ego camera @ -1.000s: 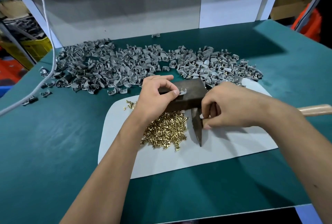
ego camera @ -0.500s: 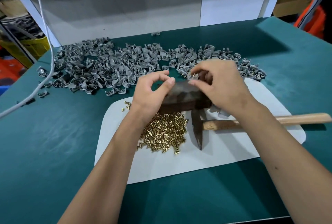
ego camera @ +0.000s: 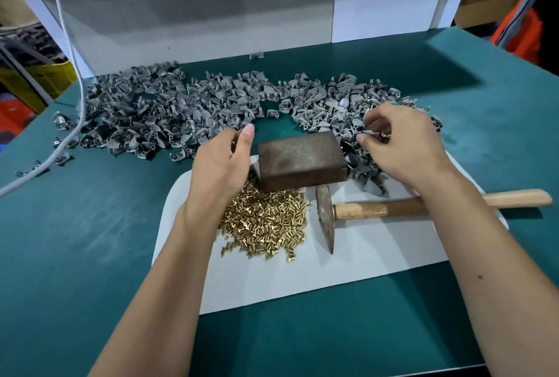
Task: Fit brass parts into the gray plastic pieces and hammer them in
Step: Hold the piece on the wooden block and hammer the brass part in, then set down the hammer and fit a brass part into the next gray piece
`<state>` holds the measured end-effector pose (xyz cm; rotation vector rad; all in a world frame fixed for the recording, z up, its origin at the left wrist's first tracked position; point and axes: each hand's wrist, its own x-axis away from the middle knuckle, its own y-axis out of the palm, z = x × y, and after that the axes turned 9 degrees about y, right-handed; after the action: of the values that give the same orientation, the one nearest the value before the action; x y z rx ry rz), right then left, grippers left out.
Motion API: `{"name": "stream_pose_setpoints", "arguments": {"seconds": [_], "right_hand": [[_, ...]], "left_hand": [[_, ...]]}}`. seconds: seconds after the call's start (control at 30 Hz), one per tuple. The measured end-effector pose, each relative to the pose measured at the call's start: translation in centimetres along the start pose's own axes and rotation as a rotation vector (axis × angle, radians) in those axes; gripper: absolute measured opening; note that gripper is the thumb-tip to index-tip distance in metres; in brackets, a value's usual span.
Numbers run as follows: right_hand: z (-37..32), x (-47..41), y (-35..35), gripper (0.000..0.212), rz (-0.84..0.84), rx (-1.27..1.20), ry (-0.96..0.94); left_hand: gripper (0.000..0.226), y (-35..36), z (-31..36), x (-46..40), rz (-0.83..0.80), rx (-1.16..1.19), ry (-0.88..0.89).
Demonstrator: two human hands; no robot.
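Observation:
A rusty brown metal block (ego camera: 302,159) stands on a white sheet (ego camera: 332,273), its top bare. A heap of small brass parts (ego camera: 269,222) lies in front of it. My left hand (ego camera: 223,165) hovers just left of the block, thumb up and fingers loosely curved, holding nothing. My right hand (ego camera: 402,146) is right of the block over a clump of gray pieces and pinches one gray plastic piece (ego camera: 375,134) in its fingertips. The hammer (ego camera: 378,208) lies on the sheet under my right wrist, head toward the brass heap.
A wide spread of loose gray plastic pieces (ego camera: 169,113) covers the back of the green table (ego camera: 90,240). A white cable (ego camera: 72,80) hangs down at the left. A gray back panel (ego camera: 211,13) closes off the far side.
My right hand let go of the hammer, reached over the block and carried the gray piece off to the right. My left hand came off the block's top and moved left.

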<state>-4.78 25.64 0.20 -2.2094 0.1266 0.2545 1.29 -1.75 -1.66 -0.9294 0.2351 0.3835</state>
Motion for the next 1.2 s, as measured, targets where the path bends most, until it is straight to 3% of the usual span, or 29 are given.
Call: {"name": "stream_pose_setpoints", "arguments": {"seconds": [0.1,0.23,0.33,0.43,0.53,0.73,0.8,0.93,1.0,1.07,1.2], "right_hand": [[0.1,-0.1,-0.5,0.026,-0.066,0.067,-0.017],[0.6,-0.6,-1.1,0.016,0.088,0.191,0.157],[1.0,-0.9,-1.3,0.026,0.087,0.240,0.211],[1.0,-0.6,-1.0,0.039,-0.025,0.121,0.174],[0.6,-0.3,-0.5,0.039,-0.100,0.005,0.106],[-1.2,0.4,-0.5,0.022,0.168,-0.126,-0.093],[-2.9,1.3,-0.2,0.018,0.178,-0.142,-0.225],[-7.4,3.0,1.2,0.011,0.053,-0.058,-0.476],[-9.8,3.6,2.0,0.010,-0.073,0.014,-0.559],[-11.9,4.1,3.0,0.010,-0.204,0.108,-0.619],[-15.7,4.5,5.6,0.013,-0.386,0.264,-0.651]], "left_hand": [[0.059,-0.2,0.1,0.0,0.001,0.015,0.001],[0.063,-0.2,0.1,-0.1,0.000,-0.005,0.028],[0.063,-0.3,0.2,-0.1,-0.013,0.015,0.029],[0.063,-0.4,0.2,-0.1,-0.031,0.037,0.025],[0.064,-0.5,0.2,0.0,-0.036,0.084,0.016],[0.056,-0.8,0.5,0.1,-0.033,0.210,-0.009],[0.049,-1.2,0.7,-0.1,0.063,0.235,-0.023],[0.045,-3.3,-0.8,-0.8,0.365,0.177,-0.160],[0.031,-4.5,-2.7,-1.0,0.428,0.035,-0.264],[0.016,-5.3,-4.3,-0.9,0.397,-0.087,-0.324],[0.016,-5.3,-5.7,-0.8,0.265,-0.092,-0.348]]}}
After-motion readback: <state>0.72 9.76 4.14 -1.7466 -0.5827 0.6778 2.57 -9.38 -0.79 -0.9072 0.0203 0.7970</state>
